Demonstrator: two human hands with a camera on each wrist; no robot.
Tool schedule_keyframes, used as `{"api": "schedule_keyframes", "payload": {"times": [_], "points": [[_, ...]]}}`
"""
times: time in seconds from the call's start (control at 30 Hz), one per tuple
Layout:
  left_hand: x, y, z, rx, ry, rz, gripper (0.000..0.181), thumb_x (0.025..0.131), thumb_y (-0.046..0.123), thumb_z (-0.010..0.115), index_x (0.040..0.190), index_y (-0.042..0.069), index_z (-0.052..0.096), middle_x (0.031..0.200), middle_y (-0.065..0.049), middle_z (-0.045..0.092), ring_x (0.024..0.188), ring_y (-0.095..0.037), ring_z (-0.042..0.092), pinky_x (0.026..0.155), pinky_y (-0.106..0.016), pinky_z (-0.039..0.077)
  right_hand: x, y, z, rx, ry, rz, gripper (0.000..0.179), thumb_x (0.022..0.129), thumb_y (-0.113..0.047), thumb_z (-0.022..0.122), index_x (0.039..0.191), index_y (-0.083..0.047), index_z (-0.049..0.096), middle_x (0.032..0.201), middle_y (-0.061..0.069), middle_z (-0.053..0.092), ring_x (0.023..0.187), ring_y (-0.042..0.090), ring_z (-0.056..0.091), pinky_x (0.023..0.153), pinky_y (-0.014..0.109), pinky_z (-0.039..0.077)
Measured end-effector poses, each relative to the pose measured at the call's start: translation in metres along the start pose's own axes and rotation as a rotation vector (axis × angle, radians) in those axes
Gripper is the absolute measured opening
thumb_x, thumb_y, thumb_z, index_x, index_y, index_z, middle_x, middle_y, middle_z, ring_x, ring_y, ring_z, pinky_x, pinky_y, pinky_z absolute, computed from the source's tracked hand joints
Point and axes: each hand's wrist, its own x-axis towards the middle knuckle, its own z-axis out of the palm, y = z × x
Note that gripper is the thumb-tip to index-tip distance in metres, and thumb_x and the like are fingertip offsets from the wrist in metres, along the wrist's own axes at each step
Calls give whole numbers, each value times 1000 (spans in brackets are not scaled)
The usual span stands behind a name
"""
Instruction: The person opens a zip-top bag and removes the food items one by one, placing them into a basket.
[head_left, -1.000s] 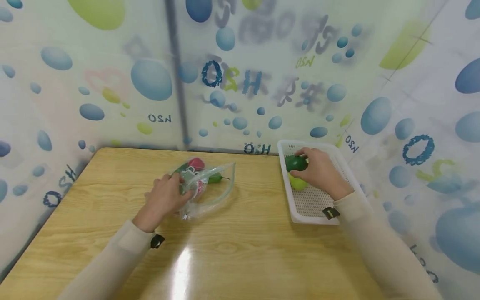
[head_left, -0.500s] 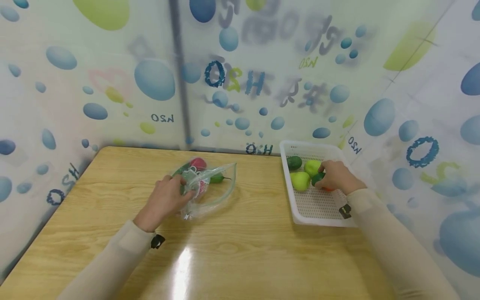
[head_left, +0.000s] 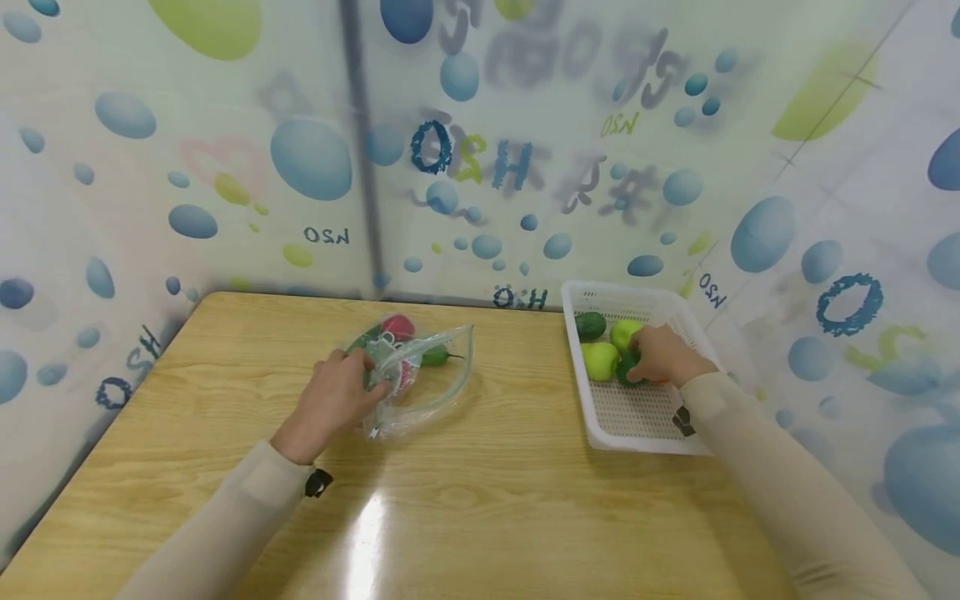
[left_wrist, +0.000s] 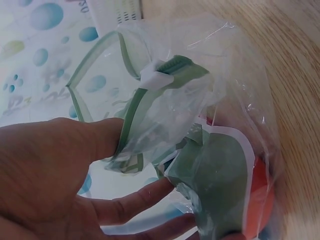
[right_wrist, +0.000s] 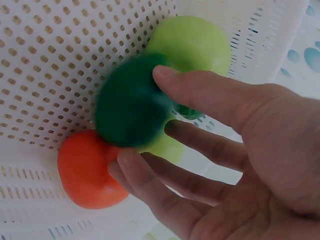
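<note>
On the left of the table, my left hand holds the edge of a clear zip bag with a green seal strip. Inside or behind the plastic are a red round thing and a green pepper with a thin stem. Over the white basket, my right hand pinches a dark green oval fruit, avocado-like, with the thumb on one side and fingertips on the other. Close against it are a green apple and a red tomato-like fruit.
Another dark green fruit and a second green apple lie in the basket's far left part. The wooden table meets a wall sheet printed with blue drops behind.
My right hand has left the far-left green fruit, moved right to the other one, then shifted it slightly left towards the apple. My left hand has stayed at the bag.
</note>
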Motion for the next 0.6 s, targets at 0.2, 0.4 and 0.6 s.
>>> {"api": "schedule_keyframes", "payload": {"times": [0.2, 0.4, 0.6], "points": [[1, 3, 2, 8, 12, 4, 51, 106, 31, 83, 130, -13, 70, 116, -34, 70, 98, -45, 66, 85, -60, 60, -2, -4, 0, -14, 43, -18, 58, 98, -10, 90, 145, 16, 67, 143, 39, 73, 108, 39, 74, 97, 51, 67], [3, 5, 5, 33, 37, 17, 49, 104, 30, 87, 125, -11, 71, 107, -29, 68, 88, -40, 63, 75, -53, 57, -7, -17, -3, -31, 112, -33, 55, 101, -15, 89, 145, 12, 69, 146, 39, 72, 113, 41, 73, 111, 63, 62], [4, 6, 5, 64, 32, 25, 48, 104, 30, 89, 124, -9, 71, 105, -27, 69, 87, -38, 63, 73, -51, 56, -14, -33, -11, -11, 188, -104, 50, 101, -13, 88, 143, 10, 73, 143, 36, 75, 124, 50, 75, 113, 67, 61]]}}
